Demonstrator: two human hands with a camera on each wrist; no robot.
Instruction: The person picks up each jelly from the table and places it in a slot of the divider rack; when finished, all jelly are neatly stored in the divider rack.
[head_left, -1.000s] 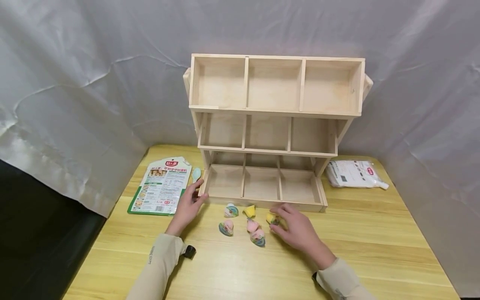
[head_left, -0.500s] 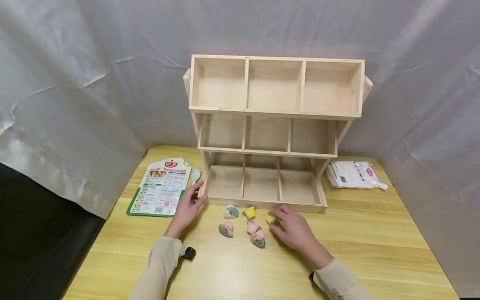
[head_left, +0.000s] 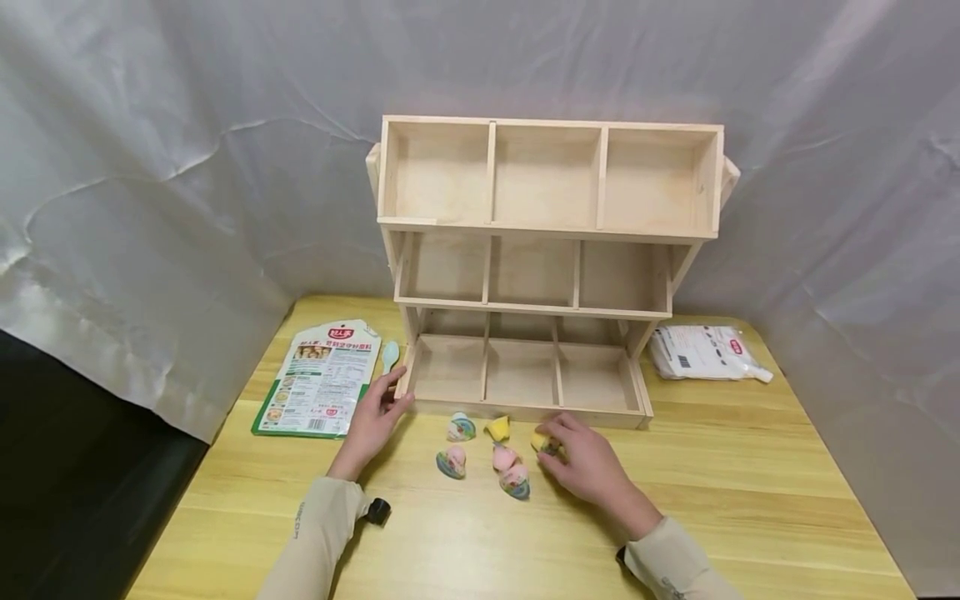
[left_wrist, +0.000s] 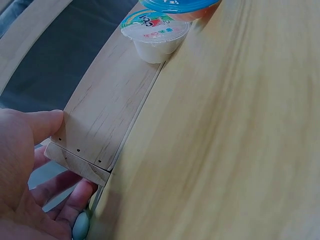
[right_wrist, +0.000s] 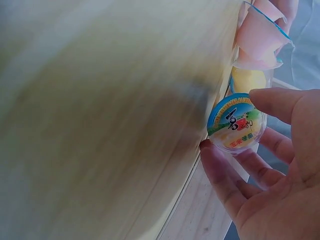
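Note:
My left hand holds the front left corner of a three-tier wooden rack. In the left wrist view its thumb lies on the front board and its fingers bend round the side. My right hand pinches a yellow jelly cup between thumb and fingers, its printed lid facing the right wrist camera. To its left, in front of the rack, lie a white jelly cup, another yellow jelly cup and pink jelly cups, two of them touching each other.
A white and green printed food package lies left of the rack, beside a pale green spoon. At the rack's right is a white plastic packet. Grey cloth hangs behind and at the sides of the wood-grain table.
The head view has tilted slightly, so the rack sits a little lower in it. Both hands keep their places, and the jelly cups lie as before.

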